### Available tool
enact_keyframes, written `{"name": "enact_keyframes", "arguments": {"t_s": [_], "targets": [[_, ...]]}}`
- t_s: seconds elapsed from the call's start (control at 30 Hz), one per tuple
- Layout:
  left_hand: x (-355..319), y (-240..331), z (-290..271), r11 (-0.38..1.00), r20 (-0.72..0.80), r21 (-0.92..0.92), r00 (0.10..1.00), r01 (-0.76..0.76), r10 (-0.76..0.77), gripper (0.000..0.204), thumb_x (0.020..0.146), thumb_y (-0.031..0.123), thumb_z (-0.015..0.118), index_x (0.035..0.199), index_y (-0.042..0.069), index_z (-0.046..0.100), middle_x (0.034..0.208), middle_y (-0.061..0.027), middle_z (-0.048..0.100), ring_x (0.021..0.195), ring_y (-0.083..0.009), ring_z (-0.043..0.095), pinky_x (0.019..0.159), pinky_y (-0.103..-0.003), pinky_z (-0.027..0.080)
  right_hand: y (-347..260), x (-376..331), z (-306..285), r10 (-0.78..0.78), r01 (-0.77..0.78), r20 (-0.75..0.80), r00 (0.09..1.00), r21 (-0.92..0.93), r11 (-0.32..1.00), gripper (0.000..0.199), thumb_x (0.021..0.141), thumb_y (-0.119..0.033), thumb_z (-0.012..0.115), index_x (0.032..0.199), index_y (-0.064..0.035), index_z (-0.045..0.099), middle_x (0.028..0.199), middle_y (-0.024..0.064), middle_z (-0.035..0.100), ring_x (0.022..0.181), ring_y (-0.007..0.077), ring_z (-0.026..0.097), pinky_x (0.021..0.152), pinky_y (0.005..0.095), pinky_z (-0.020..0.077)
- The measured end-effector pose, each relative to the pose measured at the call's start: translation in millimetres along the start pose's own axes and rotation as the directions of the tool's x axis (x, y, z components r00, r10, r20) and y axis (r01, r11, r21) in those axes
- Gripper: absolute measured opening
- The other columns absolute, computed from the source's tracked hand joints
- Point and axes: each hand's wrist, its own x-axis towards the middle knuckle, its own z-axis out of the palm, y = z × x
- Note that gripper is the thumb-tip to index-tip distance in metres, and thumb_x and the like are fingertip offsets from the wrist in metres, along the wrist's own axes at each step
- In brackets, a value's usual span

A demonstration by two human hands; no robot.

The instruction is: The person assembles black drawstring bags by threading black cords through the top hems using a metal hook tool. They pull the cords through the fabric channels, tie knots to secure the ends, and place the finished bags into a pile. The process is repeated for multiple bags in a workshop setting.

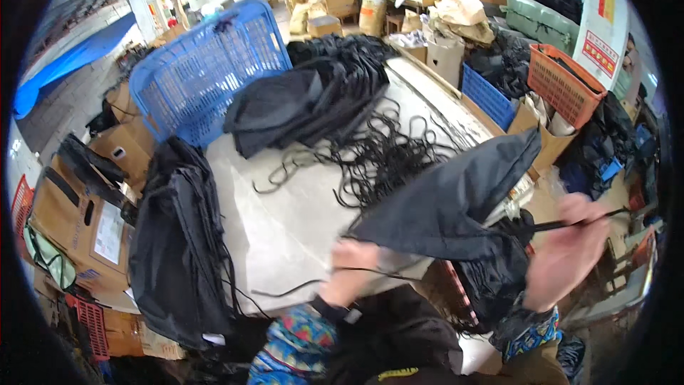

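A dark fabric piece [449, 203] is stretched over the near right of the white table [263, 221], its pointed end toward the far right. My left hand [349, 271], smeared by motion, is closed at the fabric's near left corner. A thin black cord [292, 288] runs through that hand, its loose end trailing left. Also blurred, my right hand [566, 253] is off to the right, closed on a dark cord [545, 226] stretched from the fabric's right side. Beyond the fabric lies a tangled heap of black cords [381, 160].
Folded black fabric pieces [313, 96] lie at the table's far side, with another pile [178, 242] over its left edge. A blue plastic basket [214, 64] leans at the far left. Cardboard boxes [82, 242] crowd the left; an orange basket [563, 82] stands at the right.
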Motion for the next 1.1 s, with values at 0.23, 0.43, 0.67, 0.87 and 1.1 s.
{"name": "enact_keyframes", "arguments": {"t_s": [0.23,0.43,0.67,0.87,1.1], "targets": [[-27,-122,-3,0.974,0.144,-0.113,0.973,0.198,-0.181,0.033,0.07,-0.002,0.055,0.102,-0.002,0.063,0.104,-0.0229,0.06,0.102,-0.0389,0.056,0.098,-0.042,0.042,-69,63,-246,0.112,-0.205,-0.411,0.905,-0.189,0.96,0.017,0.1,-0.018,0.043,0.088,-0.0069,0.05,0.07,-0.0033,0.039,0.054,0.0046,0.032,0.049,0.0157,0.0294],[-102,-73,-81,0.436,0.748,-0.618,0.66,0.655,0.069,0.029,0.083,0.011,0.063,0.11,0.001,0.062,0.103,-0.0152,0.064,0.085,-0.0298,0.064,0.075,-0.035,0.051,34,-68,-54,0.897,-0.729,0.286,0.337,-0.524,0.44,0.025,0.097,-0.025,0.05,0.092,-0.0026,0.058,0.085,0.0023,0.056,0.07,0.009,0.056,0.063,0.0224,0.0456],[-179,-13,-68,-0.062,0.949,-0.304,0.296,0.951,-0.113,0.023,0.094,0.017,0.057,0.104,-0.002,0.064,0.084,-0.0086,0.067,0.071,-0.0149,0.066,0.061,-0.026,0.054,157,-127,-10,0.799,-0.52,0.547,0.249,-0.621,0.587,0.027,0.101,-0.019,0.041,0.099,0.0034,0.055,0.084,0.0043,0.06,0.082,0.0114,0.059,0.082,0.026,0.0449],[-127,43,3,-0.209,0.64,-0.725,0.53,0.656,-0.556,0.016,0.087,0.015,0.068,0.093,0.0,0.063,0.079,-0.0029,0.062,0.065,-0.0075,0.057,0.056,-0.022,0.05,175,-122,15,0.848,-0.578,0.497,0.183,-0.644,0.502,0.027,0.1,-0.02,0.043,0.098,0.0028,0.056,0.087,0.0047,0.061,0.084,0.0109,0.059,0.083,0.0256,0.0442],[-115,55,9,-0.336,0.727,-0.686,0.588,0.645,-0.355,0.018,0.093,0.014,0.059,0.094,-0.003,0.063,0.081,-0.0063,0.065,0.068,-0.012,0.061,0.057,-0.025,0.05,149,-117,10,0.788,-0.529,0.454,0.416,-0.584,0.616,0.021,0.098,-0.017,0.048,0.096,0.002,0.057,0.085,0.0081,0.059,0.07,0.0126,0.061,0.065,0.0251,0.0478]]}}
